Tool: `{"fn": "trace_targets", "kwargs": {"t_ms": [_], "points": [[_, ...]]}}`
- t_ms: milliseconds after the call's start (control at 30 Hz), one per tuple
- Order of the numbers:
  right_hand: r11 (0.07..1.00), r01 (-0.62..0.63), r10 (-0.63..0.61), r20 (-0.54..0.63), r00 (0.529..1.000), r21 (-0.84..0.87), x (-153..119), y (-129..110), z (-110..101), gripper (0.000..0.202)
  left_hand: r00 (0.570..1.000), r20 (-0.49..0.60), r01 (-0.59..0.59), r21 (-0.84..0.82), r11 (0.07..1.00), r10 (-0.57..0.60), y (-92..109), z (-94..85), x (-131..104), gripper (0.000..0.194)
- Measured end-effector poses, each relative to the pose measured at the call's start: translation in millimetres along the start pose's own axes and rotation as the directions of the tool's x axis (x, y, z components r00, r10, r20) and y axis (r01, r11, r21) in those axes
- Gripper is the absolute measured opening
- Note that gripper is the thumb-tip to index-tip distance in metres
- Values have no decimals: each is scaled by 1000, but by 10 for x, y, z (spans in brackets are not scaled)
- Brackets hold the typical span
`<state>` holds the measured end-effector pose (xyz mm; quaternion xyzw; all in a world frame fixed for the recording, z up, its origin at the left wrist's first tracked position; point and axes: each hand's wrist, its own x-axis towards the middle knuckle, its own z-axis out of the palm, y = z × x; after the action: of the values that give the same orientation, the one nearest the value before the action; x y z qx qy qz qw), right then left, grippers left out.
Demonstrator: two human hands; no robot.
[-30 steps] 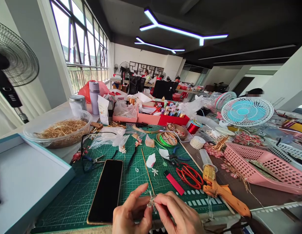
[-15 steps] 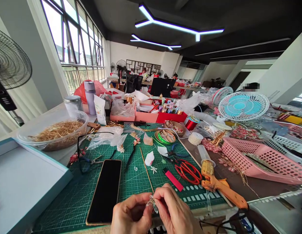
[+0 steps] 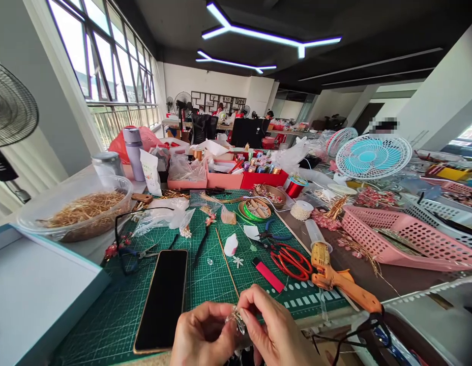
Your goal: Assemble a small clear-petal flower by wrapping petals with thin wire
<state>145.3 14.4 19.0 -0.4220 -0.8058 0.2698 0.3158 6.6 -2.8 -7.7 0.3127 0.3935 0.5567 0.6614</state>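
Both hands meet at the near edge of the green cutting mat [image 3: 205, 284]. Between their fingertips is a small clear, shiny ornament [image 3: 236, 320]. My left hand [image 3: 205, 333] pinches it from the left, with the fingers curled. From the right, my right hand [image 3: 272, 325] grips it between thumb and forefinger. A thin golden stem [image 3: 226, 262] lies on the mat just beyond the fingers. A black phone [image 3: 162, 300] lies left of my left hand. Past the fingertips are a white star-shaped piece [image 3: 238, 261] and a small white bottle [image 3: 231, 245].
An orange glue gun [image 3: 343, 287], red-handled scissors [image 3: 291, 262] and a pink-red strip [image 3: 269, 275] lie to the right. A pink basket [image 3: 404, 236] stands farther right. At left are a pale blue box [image 3: 49, 295] and a clear bowl of golden stems [image 3: 79, 211].
The view has shifted slightly, so the background sits a little farther left. Both hands stay together on the clear ornament, with its angle slightly changed.
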Motion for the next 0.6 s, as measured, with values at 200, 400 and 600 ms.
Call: {"fn": "trace_targets", "kwargs": {"t_ms": [200, 400, 600], "points": [[986, -68, 76, -51, 996, 149, -10, 58, 51, 15, 996, -43, 79, -101, 992, -83, 21, -10, 24, 30], [985, 158, -174, -334, 927, -74, -80, 117, 170, 9, 984, -93, 140, -144, 980, -154, -20, -31, 45, 41], [953, 213, -278, -349, 895, -214, -87, 95, 196, 15, 993, -121, -7, -104, 995, -6, 16, 38, 13, 31]]}}
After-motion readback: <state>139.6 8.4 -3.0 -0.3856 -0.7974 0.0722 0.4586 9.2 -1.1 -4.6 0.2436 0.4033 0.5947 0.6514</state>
